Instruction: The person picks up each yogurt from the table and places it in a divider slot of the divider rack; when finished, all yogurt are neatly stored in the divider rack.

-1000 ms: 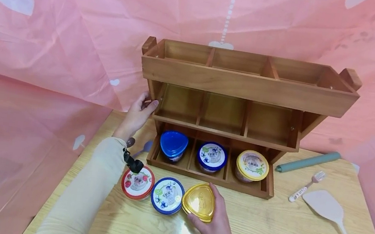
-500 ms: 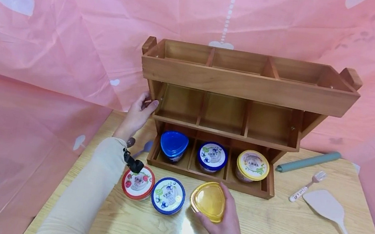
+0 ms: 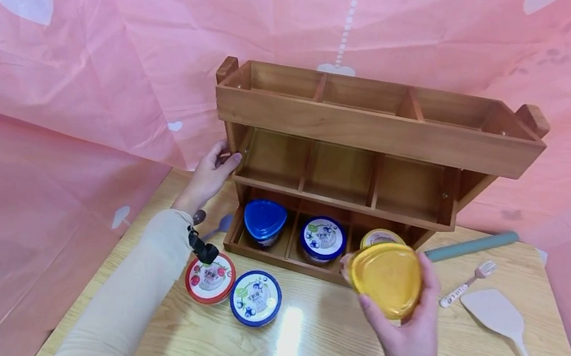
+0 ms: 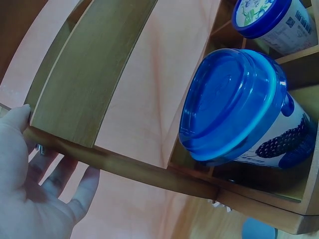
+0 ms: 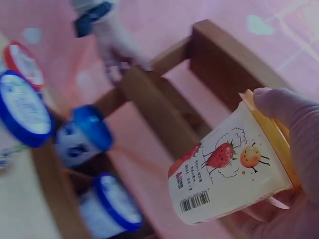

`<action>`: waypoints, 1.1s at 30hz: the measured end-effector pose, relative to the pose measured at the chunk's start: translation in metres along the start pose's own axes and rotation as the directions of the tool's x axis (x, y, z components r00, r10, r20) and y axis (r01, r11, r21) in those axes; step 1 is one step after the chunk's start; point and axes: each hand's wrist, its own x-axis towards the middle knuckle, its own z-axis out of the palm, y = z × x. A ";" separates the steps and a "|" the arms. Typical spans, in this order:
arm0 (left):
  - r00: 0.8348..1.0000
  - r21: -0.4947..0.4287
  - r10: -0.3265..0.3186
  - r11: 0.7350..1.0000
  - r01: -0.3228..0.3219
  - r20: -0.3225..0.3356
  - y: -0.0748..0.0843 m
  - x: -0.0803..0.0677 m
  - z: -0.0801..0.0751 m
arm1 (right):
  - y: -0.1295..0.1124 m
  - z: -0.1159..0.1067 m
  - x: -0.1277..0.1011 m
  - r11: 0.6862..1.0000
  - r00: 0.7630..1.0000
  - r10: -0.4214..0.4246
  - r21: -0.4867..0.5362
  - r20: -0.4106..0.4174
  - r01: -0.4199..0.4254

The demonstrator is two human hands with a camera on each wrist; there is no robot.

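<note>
My right hand point(image 3: 413, 338) holds a yogurt cup with a yellow lid point(image 3: 386, 279) up in front of the lowest tier's right end. In the right wrist view, the cup's white side point(image 5: 227, 174) shows a strawberry, an orange fruit and a barcode, with the thumb at the lid's rim. My left hand point(image 3: 208, 179) grips the left side of the wooden three-tier rack point(image 3: 375, 131), thumb in front and fingers behind. On the lowest tier stand a cup with a domed blue lid point(image 3: 264, 219), a flat blue-lidded cup point(image 3: 323, 238) and a yellow-lidded cup point(image 3: 380, 238), partly covered by the held one.
A red-lidded cup point(image 3: 210, 278) and a blue-lidded cup point(image 3: 256, 298) stand on the table before the rack. A small blue spoon point(image 3: 224, 223) lies by its left end. To the right are a green stick point(image 3: 471, 246), a fork point(image 3: 468, 284) and a white spatula point(image 3: 495, 313).
My right hand has lifted the yellow-lidded cup from beside the blue-lidded cup and carried it right and towards the rack. My left hand has stayed on the rack's side.
</note>
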 end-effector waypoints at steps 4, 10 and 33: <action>1.000 -0.005 0.001 1.000 -0.001 -0.007 0.000 0.000 0.000 | -0.013 -0.009 0.018 0.969 0.985 -0.149 0.184 -0.086 0.163; 1.000 -0.012 -0.001 1.000 0.001 -0.011 -0.001 0.000 0.000 | -0.026 -0.015 0.049 0.907 0.954 -0.263 0.302 -0.142 0.295; 1.000 -0.029 0.004 1.000 -0.004 -0.004 -0.003 0.003 0.000 | -0.027 -0.015 0.129 0.989 0.987 -0.142 -0.053 -0.069 0.139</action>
